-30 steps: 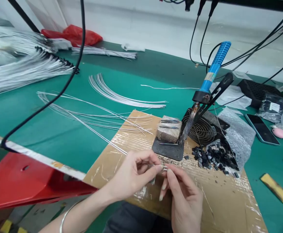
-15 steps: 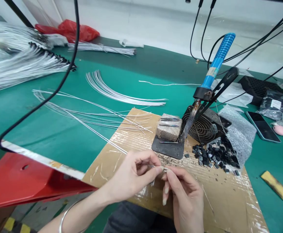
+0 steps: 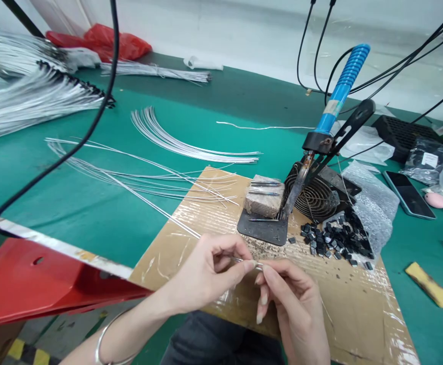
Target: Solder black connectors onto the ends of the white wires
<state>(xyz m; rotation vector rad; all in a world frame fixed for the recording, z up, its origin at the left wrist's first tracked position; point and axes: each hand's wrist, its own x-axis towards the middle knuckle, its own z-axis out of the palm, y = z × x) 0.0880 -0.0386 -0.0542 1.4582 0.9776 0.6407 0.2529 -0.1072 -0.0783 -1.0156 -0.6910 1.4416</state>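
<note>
My left hand is closed in a pinch around thin white wires, which trail back over the cardboard to the upper left. Close beside it, my right hand pinches the short end of the wires between thumb and forefinger; the tip itself is mostly hidden by the fingers. Both hands are over the cardboard sheet. Just beyond them a soldering iron with a blue handle leans in its stand, tip down by a worn block that carries metal rods.
Small black parts lie heaped on a plastic bag at the right. Loose white wires and a curved bundle lie left and behind. A phone and a yellow sponge are far right. A black cable hangs at the left.
My right hand has shifted slightly right and down, leaving a little more wire showing between the fingertips. The left hand keeps its pinch. The whole view has tilted slightly.
</note>
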